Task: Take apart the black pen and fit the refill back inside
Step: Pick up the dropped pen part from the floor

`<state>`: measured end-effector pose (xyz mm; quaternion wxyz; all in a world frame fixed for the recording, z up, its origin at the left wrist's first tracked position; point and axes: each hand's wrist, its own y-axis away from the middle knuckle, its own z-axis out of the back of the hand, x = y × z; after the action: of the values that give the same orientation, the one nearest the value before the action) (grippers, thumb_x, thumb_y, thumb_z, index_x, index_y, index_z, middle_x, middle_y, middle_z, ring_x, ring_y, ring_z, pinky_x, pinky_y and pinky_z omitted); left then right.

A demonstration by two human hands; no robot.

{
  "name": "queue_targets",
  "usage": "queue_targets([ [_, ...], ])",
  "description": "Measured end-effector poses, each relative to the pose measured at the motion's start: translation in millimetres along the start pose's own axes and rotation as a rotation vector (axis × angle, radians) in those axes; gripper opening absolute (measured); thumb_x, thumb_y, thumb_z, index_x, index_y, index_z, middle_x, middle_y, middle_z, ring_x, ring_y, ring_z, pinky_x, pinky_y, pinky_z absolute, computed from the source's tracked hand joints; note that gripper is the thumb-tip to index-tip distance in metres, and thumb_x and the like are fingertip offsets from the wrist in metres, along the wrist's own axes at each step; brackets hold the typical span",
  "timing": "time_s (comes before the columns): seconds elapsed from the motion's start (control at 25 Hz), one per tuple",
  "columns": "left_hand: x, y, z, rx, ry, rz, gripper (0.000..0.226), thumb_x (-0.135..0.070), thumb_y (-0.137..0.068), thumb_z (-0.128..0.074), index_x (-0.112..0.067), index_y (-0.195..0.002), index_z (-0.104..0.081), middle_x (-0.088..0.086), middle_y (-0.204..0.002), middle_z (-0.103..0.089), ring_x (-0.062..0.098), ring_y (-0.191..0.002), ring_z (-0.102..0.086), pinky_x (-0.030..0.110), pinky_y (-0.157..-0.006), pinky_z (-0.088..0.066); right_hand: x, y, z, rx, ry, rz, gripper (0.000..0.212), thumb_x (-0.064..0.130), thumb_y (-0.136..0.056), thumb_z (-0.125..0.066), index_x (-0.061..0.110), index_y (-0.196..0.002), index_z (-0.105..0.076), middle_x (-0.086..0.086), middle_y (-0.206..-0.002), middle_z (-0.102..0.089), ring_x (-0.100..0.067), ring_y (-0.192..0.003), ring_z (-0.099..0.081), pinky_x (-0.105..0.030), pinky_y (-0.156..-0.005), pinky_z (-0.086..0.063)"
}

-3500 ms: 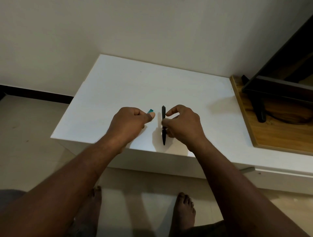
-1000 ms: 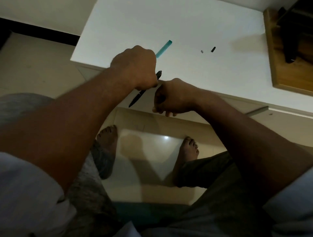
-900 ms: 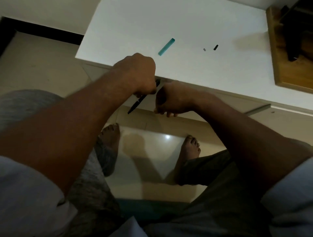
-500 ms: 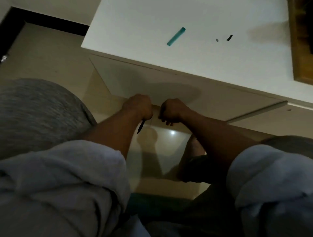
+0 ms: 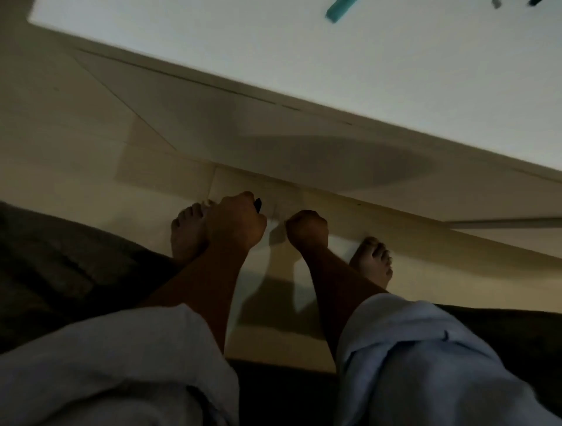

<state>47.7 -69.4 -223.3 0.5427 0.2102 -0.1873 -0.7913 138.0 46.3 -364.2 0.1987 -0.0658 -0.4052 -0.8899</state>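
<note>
- The black pen is gripped in the curled left hand; only its end is seen past the knuckles.
- The right hand, just beside, is curled; any contents cannot be told.

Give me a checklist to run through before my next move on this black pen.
1. Black pen gripped in left hand: ok.
2. Refill in right hand: cannot tell, the fist is closed.
3. Hands over the table: not ok, they are below its edge.
4. Small loose parts on the table: ok.
5. Clear view of the pen: not ok, mostly hidden and dim.
</note>
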Motion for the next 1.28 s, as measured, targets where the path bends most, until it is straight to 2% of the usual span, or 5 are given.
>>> queue_targets([
  [0.2,-1.2,8.8,-2.3,-0.060,-0.126,-0.032,0.034,-0.039,-0.102,-0.050,-0.026,-0.130,-0.065,0.006,-0.118,-0.067,0.025,-0.110,-0.062,0.027,-0.052,-0.015,25.1,-15.9,-27.8,-0.070,-0.098,0.023,0.019,0.022,-0.097,-0.056,0.011,-0.089,-0.069,-0.008,-0.094,-0.072,-0.030,-0.089,-0.070,-0.027,-0.067,-0.051],
  [0.32,6.5,-0.3,-6.4,-0.070,-0.099,0.004,0.033,-0.037,-0.102,-0.050,-0.024,-0.127,-0.067,0.007,-0.116,-0.068,0.026,-0.109,-0.060,0.029,-0.058,-0.019,31.4,-22.1,-36.4,-0.097,-0.076,0.026,0.028,0.030,-0.099,-0.059,0.009,-0.114,-0.070,-0.013,-0.111,-0.072,-0.033,-0.103,-0.069,-0.039,-0.086,-0.059],
  [0.48,6.1,-3.3,-8.3,-0.078,-0.059,0.027,0.031,-0.036,-0.100,-0.053,-0.024,-0.123,-0.069,0.006,-0.111,-0.068,0.025,-0.105,-0.061,0.030,-0.054,-0.013,29.1,-28.0,-37.7,-0.141,0.010,0.096,0.024,0.022,-0.100,-0.055,0.006,-0.110,-0.070,-0.014,-0.109,-0.072,-0.034,-0.104,-0.067,-0.037,-0.083,-0.057],
  [0.72,0.3,-1.4,-9.3,-0.093,0.000,0.036,0.036,-0.038,-0.100,-0.054,-0.027,-0.132,-0.066,0.009,-0.123,-0.066,0.028,-0.117,-0.057,0.031,-0.074,-0.018,27.8,-19.7,-39.3,-0.198,0.352,0.239,0.028,0.006,-0.101,-0.041,0.000,-0.118,-0.063,-0.016,-0.118,-0.067,-0.036,-0.111,-0.061,-0.040,-0.085,-0.054],
  [1.28,10.8,-28.1,-52.5,-0.083,0.128,-0.047,0.032,-0.033,-0.095,-0.058,-0.016,-0.118,-0.071,0.010,-0.107,-0.074,0.035,-0.105,-0.064,0.036,-0.081,-0.046,30.0,-24.4,-31.8,-0.120,0.670,0.455,0.007,0.002,-0.096,-0.059,0.006,-0.094,-0.065,-0.009,-0.089,-0.074,-0.030,-0.081,-0.073,-0.032,-0.060,-0.039],
])
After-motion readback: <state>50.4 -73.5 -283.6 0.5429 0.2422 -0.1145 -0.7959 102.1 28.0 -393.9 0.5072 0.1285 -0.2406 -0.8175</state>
